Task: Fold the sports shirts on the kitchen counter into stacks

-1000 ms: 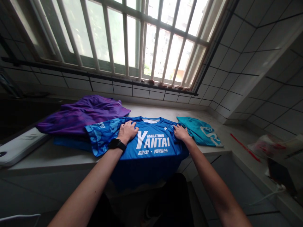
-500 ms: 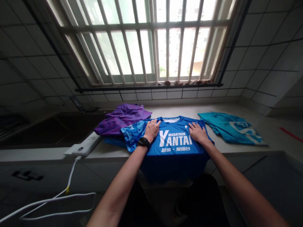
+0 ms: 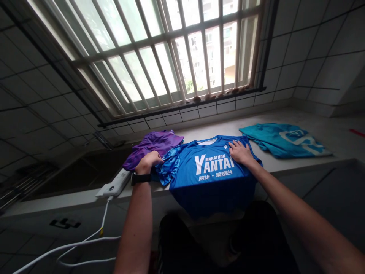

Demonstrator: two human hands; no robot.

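A blue T-shirt [image 3: 213,165] with white "Marathon Yantai" lettering lies front up on the counter, its lower part hanging over the front edge. My left hand [image 3: 148,160], with a black watch on the wrist, pinches the edge of the shirt's patterned sleeve at the left. Flat on the shirt's right shoulder area rests my right hand [image 3: 240,152], fingers stretched out. Just behind my left hand is a crumpled purple garment [image 3: 159,142]. To the right of the shirt lies a folded teal garment [image 3: 285,140] with a white print.
A white power strip [image 3: 116,184] with a cable sits at the counter's front edge, left of the clothes. Farther left is a dark sink [image 3: 85,167]. A barred window [image 3: 171,38] rises behind the counter [image 3: 285,110].
My left hand has moved left from the shirt's chest to the sleeve edge and closed on it. My right hand stays on the shirt. The camera view has tilted.
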